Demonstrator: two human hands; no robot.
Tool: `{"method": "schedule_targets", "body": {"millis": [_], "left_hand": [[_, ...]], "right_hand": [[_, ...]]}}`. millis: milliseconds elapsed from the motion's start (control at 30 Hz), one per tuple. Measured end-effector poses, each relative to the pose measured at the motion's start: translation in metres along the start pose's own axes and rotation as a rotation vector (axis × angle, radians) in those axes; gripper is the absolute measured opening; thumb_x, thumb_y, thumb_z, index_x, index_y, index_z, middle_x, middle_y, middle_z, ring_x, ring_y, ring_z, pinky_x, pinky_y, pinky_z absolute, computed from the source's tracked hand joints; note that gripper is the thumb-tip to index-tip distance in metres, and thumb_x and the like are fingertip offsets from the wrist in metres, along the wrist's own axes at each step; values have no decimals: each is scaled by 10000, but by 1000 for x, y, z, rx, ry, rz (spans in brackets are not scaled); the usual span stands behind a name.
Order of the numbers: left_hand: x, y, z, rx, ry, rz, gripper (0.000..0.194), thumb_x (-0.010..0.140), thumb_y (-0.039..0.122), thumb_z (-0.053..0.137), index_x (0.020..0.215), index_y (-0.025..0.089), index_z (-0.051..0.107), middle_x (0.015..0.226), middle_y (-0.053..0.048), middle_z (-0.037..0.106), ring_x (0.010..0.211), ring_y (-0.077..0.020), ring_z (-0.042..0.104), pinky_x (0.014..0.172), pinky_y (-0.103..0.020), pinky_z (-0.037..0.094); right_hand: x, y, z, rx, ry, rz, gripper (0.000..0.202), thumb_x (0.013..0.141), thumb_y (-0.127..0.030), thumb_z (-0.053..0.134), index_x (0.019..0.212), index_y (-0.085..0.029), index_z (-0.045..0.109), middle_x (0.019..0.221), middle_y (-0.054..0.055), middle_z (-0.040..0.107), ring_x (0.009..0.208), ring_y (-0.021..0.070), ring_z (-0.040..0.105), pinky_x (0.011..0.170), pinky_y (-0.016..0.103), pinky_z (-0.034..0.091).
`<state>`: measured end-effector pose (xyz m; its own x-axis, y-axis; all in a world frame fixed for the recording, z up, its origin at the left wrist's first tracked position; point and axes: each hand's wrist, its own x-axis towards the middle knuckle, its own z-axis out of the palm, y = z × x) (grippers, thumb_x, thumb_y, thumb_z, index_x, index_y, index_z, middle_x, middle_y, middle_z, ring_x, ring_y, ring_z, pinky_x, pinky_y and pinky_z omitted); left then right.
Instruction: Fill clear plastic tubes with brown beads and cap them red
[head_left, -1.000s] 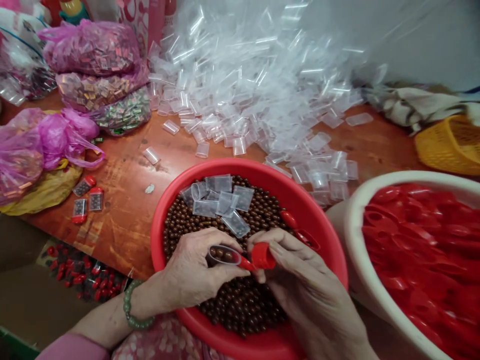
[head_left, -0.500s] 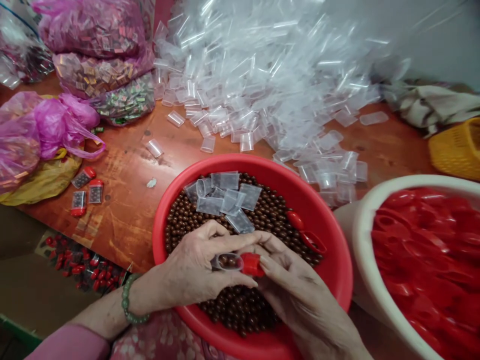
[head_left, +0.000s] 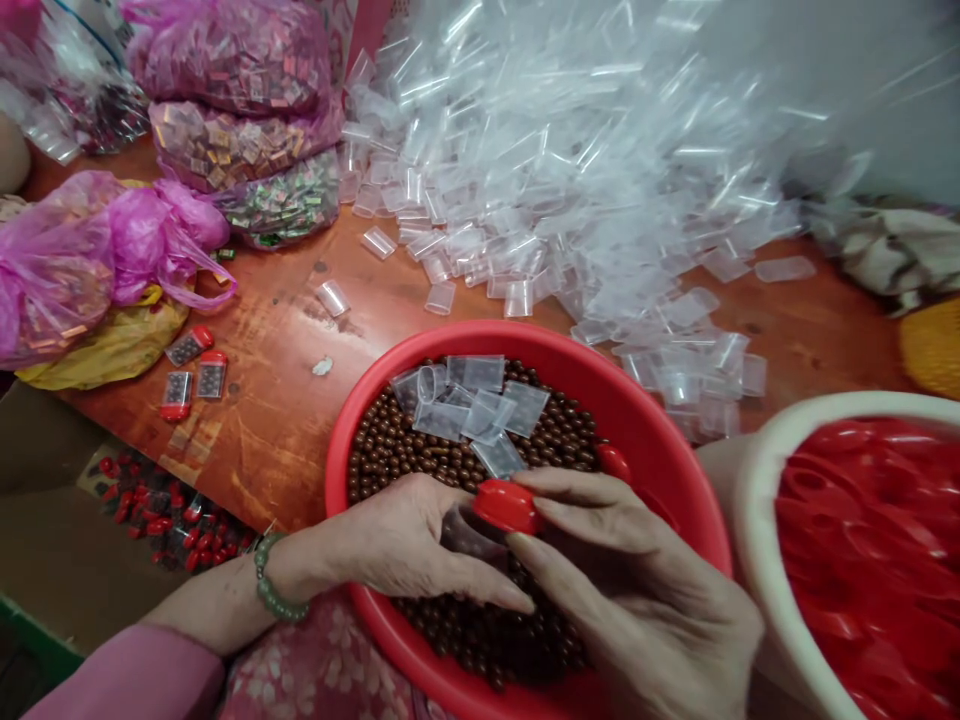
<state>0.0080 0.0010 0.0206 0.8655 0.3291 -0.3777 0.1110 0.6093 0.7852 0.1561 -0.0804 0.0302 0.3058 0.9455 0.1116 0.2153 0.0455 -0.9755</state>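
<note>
My left hand is closed around a small clear plastic container, its thumb along the near side. On the container's mouth sits a red cap, pinched between the thumb and fingers of my right hand. Whether the cap is fully seated I cannot tell. Both hands are over a red basin of round brown balls. Several clear empty containers lie on the balls at the far side. One loose red cap rests near the basin's right wall.
A heap of clear containers covers the table's back. At right stands a white tub of red caps. Pink bags and filled, capped containers are at left. A box of capped containers sits below the table edge.
My right hand has brought the red cap from beside the container onto its mouth. The container has tilted more upright. The whole view has shifted, so the table appears farther right.
</note>
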Motion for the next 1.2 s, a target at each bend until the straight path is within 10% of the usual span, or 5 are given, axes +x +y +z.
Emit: {"method": "schedule_targets", "body": {"millis": [267,600,900,1200], "left_hand": [[3,4,-4,-51,-38,-100,360,579,398,837,612,139,590,481,94,519,440,-41,422,470,-192,332],[2,-7,-6,-33,-32,-100,180,717,126,701,584,135,579,465,96,527,412,-29,453,454,-158,366],[8,-14,-4,-503,-73,-145,425,504,442,879,658,108,666,587,17,654,481,-64,551,520,-189,450],[10,-18,0,-491,-169,-83,369,599,459,820,601,122,671,495,44,580,509,-69,519,634,-192,460]], "right_hand": [[-2,6,3,-46,-35,-116,268,770,-38,699,927,-256,713,967,16,701,854,129,686,712,232,607],[-8,5,7,-243,-41,-259,249,772,-16,693,926,-211,678,961,50,687,816,158,677,673,278,599],[-4,16,4,-636,-227,-543,766,757,-504,730,1361,-132,442,1144,177,554,1019,280,592,782,409,589],[-3,15,9,-789,-142,-626,667,810,-341,695,1380,-128,421,1048,138,575,944,256,598,728,371,574]]}}
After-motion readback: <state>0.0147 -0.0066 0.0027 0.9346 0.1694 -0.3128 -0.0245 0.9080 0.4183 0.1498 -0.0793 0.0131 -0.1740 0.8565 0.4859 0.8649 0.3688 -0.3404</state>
